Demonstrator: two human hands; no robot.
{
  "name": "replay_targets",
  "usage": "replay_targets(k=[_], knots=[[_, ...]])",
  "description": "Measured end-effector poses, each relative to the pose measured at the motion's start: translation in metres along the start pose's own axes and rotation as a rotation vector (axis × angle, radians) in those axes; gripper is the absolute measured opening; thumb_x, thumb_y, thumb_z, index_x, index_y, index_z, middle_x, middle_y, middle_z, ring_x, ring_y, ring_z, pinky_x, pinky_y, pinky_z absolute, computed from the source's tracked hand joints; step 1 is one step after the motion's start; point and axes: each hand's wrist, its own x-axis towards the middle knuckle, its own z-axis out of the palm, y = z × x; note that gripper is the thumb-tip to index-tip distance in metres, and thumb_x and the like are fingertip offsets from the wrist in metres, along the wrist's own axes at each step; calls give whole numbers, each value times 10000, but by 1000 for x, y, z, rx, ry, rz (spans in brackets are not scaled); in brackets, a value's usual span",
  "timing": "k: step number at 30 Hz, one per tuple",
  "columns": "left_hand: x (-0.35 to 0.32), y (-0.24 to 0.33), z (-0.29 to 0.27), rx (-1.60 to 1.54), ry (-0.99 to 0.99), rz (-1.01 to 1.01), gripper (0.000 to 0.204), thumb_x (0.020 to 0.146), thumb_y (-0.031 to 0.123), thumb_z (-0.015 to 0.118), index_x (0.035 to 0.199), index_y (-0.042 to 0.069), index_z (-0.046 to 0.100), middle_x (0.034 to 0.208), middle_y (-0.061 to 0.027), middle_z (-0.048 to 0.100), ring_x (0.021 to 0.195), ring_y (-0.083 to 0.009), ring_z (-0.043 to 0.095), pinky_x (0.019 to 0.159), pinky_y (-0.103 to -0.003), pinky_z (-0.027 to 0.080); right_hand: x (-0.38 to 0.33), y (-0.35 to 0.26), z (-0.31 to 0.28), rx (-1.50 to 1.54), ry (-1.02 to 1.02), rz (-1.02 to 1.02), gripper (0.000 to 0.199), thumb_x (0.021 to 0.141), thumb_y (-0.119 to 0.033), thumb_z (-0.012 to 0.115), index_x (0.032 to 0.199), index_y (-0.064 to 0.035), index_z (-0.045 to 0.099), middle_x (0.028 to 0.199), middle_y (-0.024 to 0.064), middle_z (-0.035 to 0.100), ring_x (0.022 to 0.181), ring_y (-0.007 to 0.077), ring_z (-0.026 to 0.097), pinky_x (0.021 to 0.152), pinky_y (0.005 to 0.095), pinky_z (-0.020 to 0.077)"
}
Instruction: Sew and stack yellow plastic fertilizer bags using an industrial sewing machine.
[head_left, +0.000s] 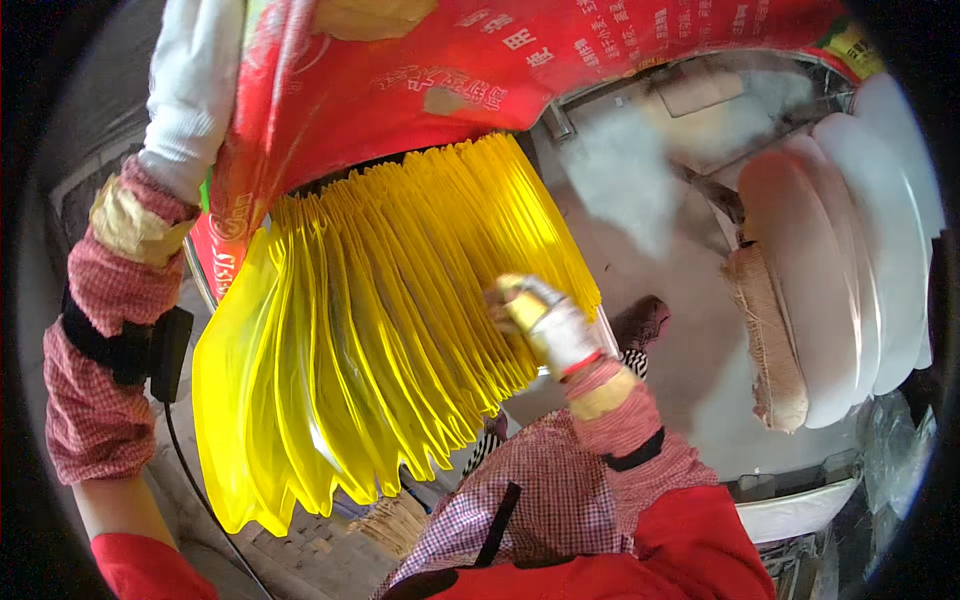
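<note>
Right hand (545,325), gloved white, presses its fingers into the fanned stack of yellow bags (400,320), gripping the edges on the stack's right side. Left hand (195,80) is raised above the stack, clutching the red sack (480,70) from which the yellow bags hang.

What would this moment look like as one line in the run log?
left hand: gloved, raised at red printed sheet | right hand: gloved, on fanned yellow bags | right side: stacked white sacks
</note>
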Motion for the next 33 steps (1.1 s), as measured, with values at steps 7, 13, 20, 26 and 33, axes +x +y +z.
replay_targets(k=[7,13,20,26,33], knots=[[-11,39,-1,227,225,-102,272,906,75,385,1110,25,558,1035,-92,590,982,-180,536,883,-273,410,-19,-3,40,-347,65,16,319,840,-311,574,1122,-162,597,1032,107,642,956,257,604,814,309,459],[-6,44,-2,583,137,319,309,875,115,426,1153,22,524,1197,-205,509,1143,-327,471,996,-366,346,-11,-15,42,-660,23,-51,381,846,-383,549,1165,-175,573,1059,123,626,960,290,596,820,331,458],[-7,75,-19,516,118,244,325,855,146,441,1147,46,545,1107,-187,575,1062,-331,531,936,-378,403,0,-12,53,-569,7,-21,450,852,-440,508,1220,-182,526,1093,141,610,963,292,601,795,366,468],[-10,84,-22,425,52,-29,334,860,158,433,1163,67,539,1050,-201,592,971,-347,569,859,-387,446,15,-18,66,-701,-120,272,568,866,-532,375,1323,-199,424,1294,189,470,1211,326,436,988,380,353],[-5,110,-26,331,-32,-206,330,865,197,450,1169,101,534,1032,-192,608,927,-339,590,820,-391,452,34,-6,78,-836,-145,211,642,850,-572,345,1355,-177,381,1344,174,424,1260,343,370,1031,379,307]])
